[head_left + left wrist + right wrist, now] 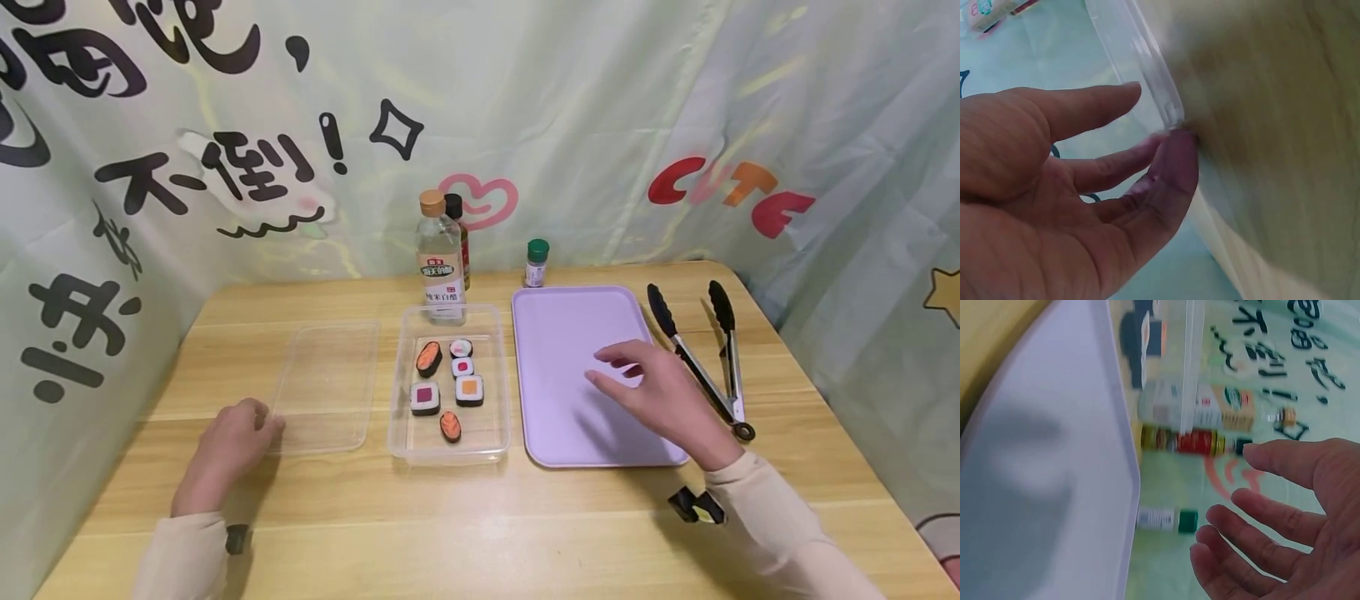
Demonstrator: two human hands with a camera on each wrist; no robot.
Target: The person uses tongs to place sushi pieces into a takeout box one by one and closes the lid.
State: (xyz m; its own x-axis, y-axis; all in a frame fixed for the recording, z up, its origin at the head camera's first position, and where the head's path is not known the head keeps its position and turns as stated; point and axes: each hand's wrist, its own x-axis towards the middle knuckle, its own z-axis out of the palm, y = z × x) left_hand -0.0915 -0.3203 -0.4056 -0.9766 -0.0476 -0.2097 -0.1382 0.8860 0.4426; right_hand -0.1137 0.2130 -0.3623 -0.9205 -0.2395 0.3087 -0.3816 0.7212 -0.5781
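At the left, my left hand is at the near left corner of a clear plastic lid lying on the table. In the left wrist view its bent fingertips meet the lid's edge, while the thumb stays apart from them. My right hand hovers over a purple tray, thumb and fingers spread around nothing. Between the lid and the tray, a clear plastic container holds several sushi pieces, among them an orange-topped one and a square roll.
Black-tipped tongs lie spread at the tray's right. Behind the container stand a clear vinegar bottle and a dark-capped bottle. A green-capped shaker stands behind the tray. A printed curtain hangs around the wooden table.
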